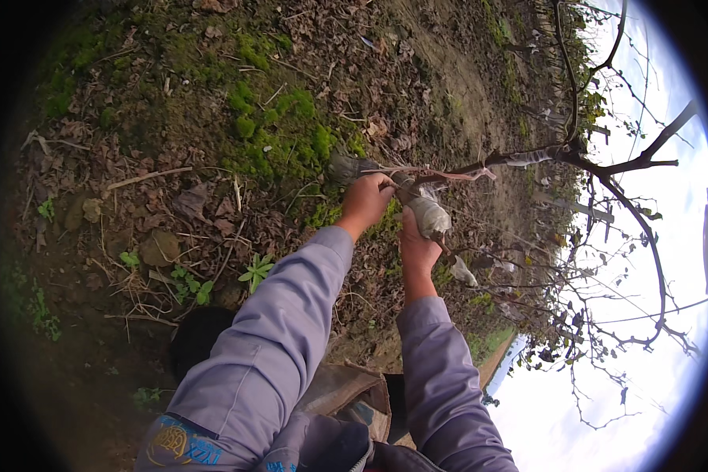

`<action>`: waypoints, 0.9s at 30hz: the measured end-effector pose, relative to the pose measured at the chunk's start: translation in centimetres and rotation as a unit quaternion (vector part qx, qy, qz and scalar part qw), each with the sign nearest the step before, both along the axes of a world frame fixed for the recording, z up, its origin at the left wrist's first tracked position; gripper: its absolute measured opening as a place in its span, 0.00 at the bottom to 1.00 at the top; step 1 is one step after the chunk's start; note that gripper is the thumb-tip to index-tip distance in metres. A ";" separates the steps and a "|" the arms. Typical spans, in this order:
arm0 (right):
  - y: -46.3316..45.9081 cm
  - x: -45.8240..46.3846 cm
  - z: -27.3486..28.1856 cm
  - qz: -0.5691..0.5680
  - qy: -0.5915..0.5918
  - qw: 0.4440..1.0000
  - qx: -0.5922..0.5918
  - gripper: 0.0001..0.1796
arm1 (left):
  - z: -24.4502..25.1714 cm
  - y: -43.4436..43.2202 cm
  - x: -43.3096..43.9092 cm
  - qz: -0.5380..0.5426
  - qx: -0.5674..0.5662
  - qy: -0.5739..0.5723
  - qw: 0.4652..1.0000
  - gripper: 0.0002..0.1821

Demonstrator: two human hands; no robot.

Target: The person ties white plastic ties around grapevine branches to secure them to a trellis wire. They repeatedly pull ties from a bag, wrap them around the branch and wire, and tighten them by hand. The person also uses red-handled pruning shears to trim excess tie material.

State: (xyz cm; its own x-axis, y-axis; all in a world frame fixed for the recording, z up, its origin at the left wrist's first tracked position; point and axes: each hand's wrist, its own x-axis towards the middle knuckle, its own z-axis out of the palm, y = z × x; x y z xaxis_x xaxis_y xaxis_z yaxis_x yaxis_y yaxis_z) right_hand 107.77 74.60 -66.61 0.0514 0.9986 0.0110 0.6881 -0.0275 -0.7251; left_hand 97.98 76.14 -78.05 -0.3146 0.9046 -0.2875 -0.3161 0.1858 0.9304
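A woody stem [475,169] runs from the ground to bare branches at the right. A thick stub wrapped in pale plastic film [430,217] adjoins it, and my right hand [420,245] is closed around its lower side, thumb against the film. My left hand [366,200] pinches at the stem's base with thumb and forefinger, beside a pink tie strip [451,175] that lies along the stem. What exactly sits between those fingertips is partly hidden. More clear film [528,158] is wrapped around the stem farther up.
Fallen leaves [197,203], green moss [298,106] and small weeds [256,271] cover the soil. Bare branches [631,165] spread at the right, with trellis posts [578,206] and wires behind. A brown cloth bag or apron [354,386] hangs by my body.
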 end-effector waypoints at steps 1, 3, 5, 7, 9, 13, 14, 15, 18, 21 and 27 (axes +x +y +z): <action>0.0 0.0 0.0 0.001 0.009 1.000 -0.003 0.18 | -0.1 0.0 0.0 0.011 0.002 -0.011 1.000 0.12; 0.1 0.1 0.0 0.003 -0.010 1.000 0.000 0.16 | -0.5 0.3 0.0 0.028 -0.016 -0.029 0.999 0.14; 0.1 0.1 0.0 0.000 -0.017 1.000 -0.008 0.15 | -1.2 0.4 0.3 0.035 0.001 -0.007 0.999 0.14; 0.0 0.0 0.1 -0.005 -0.017 1.000 -0.020 0.15 | -1.9 0.8 0.8 0.026 -0.009 -0.044 0.999 0.15; 0.0 -0.1 0.1 -0.005 -0.006 1.000 -0.018 0.15 | -2.7 1.4 1.3 -0.004 -0.056 -0.149 0.987 0.16; 0.0 -0.2 0.1 -0.006 -0.004 1.000 -0.022 0.16 | -4.0 1.9 2.2 0.015 -0.139 -0.234 0.962 0.15; 0.0 -0.2 0.1 -0.003 -0.001 1.000 -0.018 0.16 | -4.4 2.0 2.0 0.024 -0.165 -0.182 0.969 0.15; 0.0 -0.2 0.0 -0.001 0.000 1.000 -0.018 0.16 | -4.5 1.9 1.9 0.011 -0.208 -0.163 0.964 0.15; -0.1 -0.2 0.0 -0.001 0.002 1.000 -0.018 0.16 | -4.2 0.7 1.4 -0.047 -0.196 0.062 0.977 0.15; -0.1 -0.1 0.0 -0.002 -0.006 1.000 -0.012 0.16 | -2.5 0.2 1.2 0.159 0.035 0.105 0.981 0.19; 0.0 0.0 0.0 -0.001 -0.009 1.000 -0.021 0.16 | -1.0 1.2 0.1 -0.016 -0.001 -0.186 0.982 0.26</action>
